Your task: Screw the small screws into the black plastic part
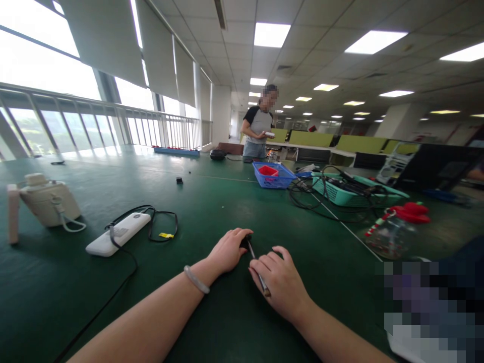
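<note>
Handling note, left to right. At the left edge of the frame a cream plastic appliance point(49, 201) stands on the green felt-like bench point(212, 201); beside it lies a flat white power bank point(118, 233), smooth and rounded, with a limp black cable point(151, 222) looped around it. At lower centre your left hand point(227, 250), a pale bangle on its wrist, is curled over a small black part point(245, 241), pinning it to the bench. Just right of it, your right hand point(282, 282) is closed around a thin metal tool point(259, 272), its tip meeting the part. Judge the part light, rigid and easily flicked away; pin it from above by its edges. Judge the tool stiff and slick; grip it low on the shaft. At centre right sit a blue mesh basket point(273, 176), a teal basket point(340, 194) of tangled wires, and a clear jar with a red lid point(397, 227).
</note>
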`<action>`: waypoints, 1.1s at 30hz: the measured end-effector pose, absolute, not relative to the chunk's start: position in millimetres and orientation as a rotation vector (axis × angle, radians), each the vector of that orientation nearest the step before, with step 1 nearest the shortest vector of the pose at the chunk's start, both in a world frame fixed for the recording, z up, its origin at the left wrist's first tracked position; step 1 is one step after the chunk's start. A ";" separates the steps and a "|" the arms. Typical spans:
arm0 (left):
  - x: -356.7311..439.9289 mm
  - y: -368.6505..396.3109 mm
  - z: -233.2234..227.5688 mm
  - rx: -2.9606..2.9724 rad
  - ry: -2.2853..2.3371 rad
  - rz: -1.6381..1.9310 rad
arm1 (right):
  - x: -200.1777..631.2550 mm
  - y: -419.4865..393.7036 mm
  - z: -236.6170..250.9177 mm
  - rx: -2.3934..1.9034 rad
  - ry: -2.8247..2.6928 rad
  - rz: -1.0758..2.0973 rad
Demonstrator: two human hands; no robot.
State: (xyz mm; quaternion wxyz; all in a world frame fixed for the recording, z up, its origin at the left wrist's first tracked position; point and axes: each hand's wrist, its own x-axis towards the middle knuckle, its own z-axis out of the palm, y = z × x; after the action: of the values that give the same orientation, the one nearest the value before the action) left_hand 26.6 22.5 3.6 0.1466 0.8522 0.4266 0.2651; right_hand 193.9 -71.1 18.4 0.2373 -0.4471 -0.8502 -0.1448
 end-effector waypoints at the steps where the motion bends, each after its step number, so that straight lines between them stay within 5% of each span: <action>1: 26.6 22.3 3.5 2.453 1.230 0.763 | 193.8 -71.2 18.4 -1.222 -2.328 -0.404; 33: 26.8 20.8 5.1 2.436 1.243 0.714 | 195.7 -71.3 20.3 -1.125 -2.219 -0.445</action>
State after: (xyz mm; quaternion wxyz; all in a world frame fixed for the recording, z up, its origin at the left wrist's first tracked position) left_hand 26.8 20.8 5.1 0.1569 0.8511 0.4344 0.2496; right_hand 195.7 -71.3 20.3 0.3025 -0.4242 -0.8369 -0.1680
